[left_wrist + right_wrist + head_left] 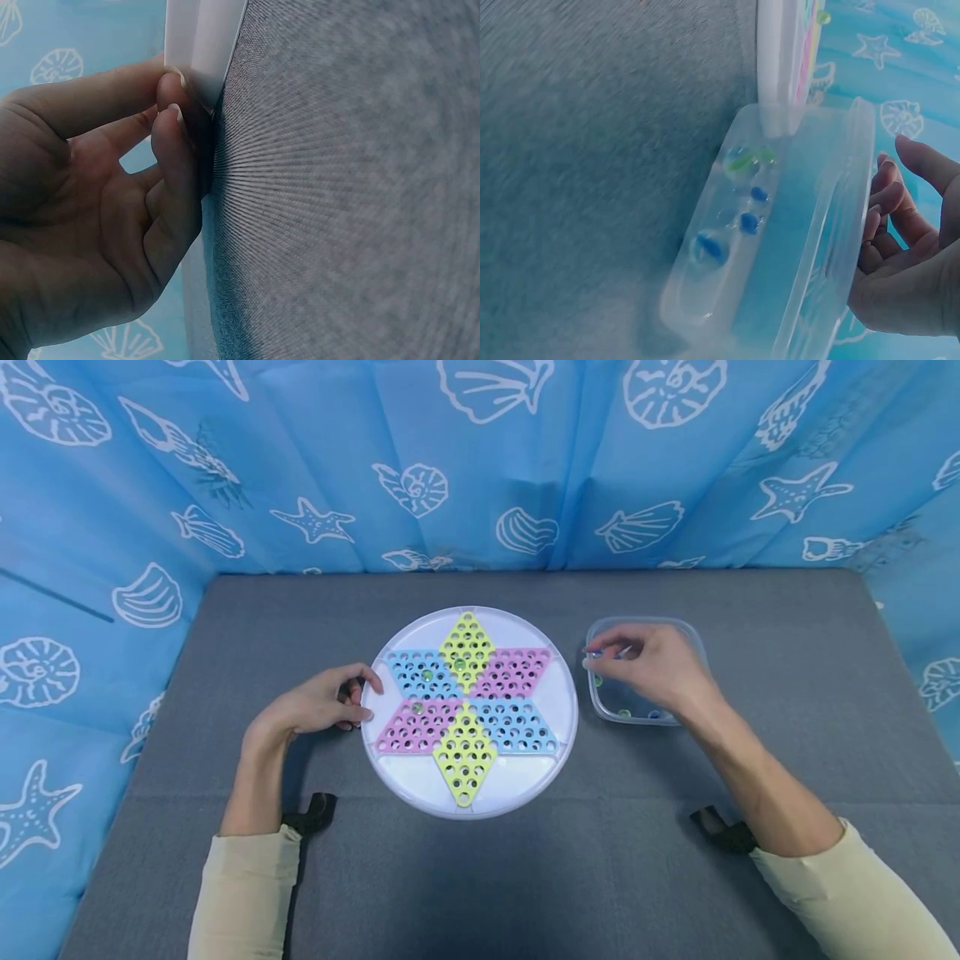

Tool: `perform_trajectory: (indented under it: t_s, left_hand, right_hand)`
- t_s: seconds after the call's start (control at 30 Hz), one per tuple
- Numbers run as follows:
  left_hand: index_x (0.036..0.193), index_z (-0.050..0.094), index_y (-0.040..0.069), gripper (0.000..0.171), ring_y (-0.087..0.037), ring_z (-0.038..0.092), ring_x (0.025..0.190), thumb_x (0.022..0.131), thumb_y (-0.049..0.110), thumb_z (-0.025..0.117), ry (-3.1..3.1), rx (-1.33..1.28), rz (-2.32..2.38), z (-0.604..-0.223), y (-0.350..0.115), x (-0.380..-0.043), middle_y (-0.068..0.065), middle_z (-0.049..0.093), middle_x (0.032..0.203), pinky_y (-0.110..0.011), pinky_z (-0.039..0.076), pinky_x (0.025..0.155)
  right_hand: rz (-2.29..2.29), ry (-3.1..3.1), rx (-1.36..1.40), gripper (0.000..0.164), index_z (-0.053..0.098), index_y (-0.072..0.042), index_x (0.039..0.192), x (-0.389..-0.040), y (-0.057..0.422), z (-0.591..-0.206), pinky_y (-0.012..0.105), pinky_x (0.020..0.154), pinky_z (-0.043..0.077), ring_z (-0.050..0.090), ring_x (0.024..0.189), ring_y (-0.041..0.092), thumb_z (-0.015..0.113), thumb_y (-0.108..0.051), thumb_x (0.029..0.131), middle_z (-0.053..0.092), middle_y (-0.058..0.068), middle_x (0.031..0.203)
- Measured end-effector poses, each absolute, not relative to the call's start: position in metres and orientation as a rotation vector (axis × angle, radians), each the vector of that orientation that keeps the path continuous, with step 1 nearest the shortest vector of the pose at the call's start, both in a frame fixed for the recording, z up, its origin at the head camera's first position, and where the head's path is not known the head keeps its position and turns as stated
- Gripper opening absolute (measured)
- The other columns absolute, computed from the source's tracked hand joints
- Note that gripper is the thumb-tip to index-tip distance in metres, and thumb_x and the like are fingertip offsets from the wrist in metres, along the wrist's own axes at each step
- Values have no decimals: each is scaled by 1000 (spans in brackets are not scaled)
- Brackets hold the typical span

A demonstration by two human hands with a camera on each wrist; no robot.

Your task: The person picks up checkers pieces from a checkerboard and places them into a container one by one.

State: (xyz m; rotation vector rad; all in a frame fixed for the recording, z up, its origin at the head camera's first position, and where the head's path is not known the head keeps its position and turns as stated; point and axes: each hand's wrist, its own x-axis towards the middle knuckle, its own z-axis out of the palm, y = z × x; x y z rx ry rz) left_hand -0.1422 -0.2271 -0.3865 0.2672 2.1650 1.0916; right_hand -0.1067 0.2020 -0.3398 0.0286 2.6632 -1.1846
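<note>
A round white Chinese checkers board (pixel 397 768) with a yellow, pink and blue star lies on the table. Three green marbles sit in its holes, one of them a marble (pixel 417 708) in the lower pink section. My left hand (pixel 324 700) grips the board's left rim; in the left wrist view its fingers curl by the white edge. Over the clear plastic container (pixel 697 647) is my right hand (pixel 656 664), thumb and forefinger pinching a small bluish marble (pixel 595 653), mostly covered. Inside the container lie several green and blue marbles, including a blue marble (pixel 710 247).
The container stands just right of the board on a grey cloth-covered table (pixel 525 877). A blue curtain (pixel 480 460) with white shells hangs behind and at the sides. Black straps (pixel 723 831) sit on both wrists.
</note>
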Motion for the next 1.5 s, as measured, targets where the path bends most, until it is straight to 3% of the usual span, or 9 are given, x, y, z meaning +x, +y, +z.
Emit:
perform_trajectory:
  t_s: [0.17, 0.33, 0.8, 1.5]
  left_hand:
    - [121, 54, 4, 32, -23, 46, 73, 92, 4, 68, 2167, 282, 1083, -388, -227, -143, -12, 42, 90, -34, 48, 62]
    - [121, 54, 4, 33, -23, 46, 73, 91, 3, 68, 2169, 283, 1069, -387, -228, -143, -12, 43, 89, -33, 48, 62]
    - [119, 56, 4, 33, -23, 47, 70, 89, 2, 70, 2181, 256, 1072, -389, -228, -145, -11, 45, 86, -34, 48, 60]
    - [117, 61, 5, 33, -24, 52, 73, 87, 1, 73, 2242, 220, 1064, -389, -228, -147, -15, 45, 98, -33, 53, 64]
  right_hand:
    - [-1222, 2667, -21, 22, 73, -11, 108, -106, 192, -337, 35, 68, 44, 59, 79, 23, 71, -24, 91, 65, 7, 92]
    - [-1246, 2627, -30, 26, 71, -11, 112, -109, 179, -336, 37, 72, 43, 57, 81, 24, 71, -25, 91, 64, 8, 93]
    - [-1329, 2565, -182, 22, 73, -11, 108, -123, 153, -342, 32, 69, 45, 58, 78, 22, 74, -23, 89, 65, 8, 88]
    - [-1301, 2497, -289, 18, 73, -11, 106, -134, 108, -361, 32, 67, 46, 58, 80, 19, 69, -13, 88, 63, 3, 86]
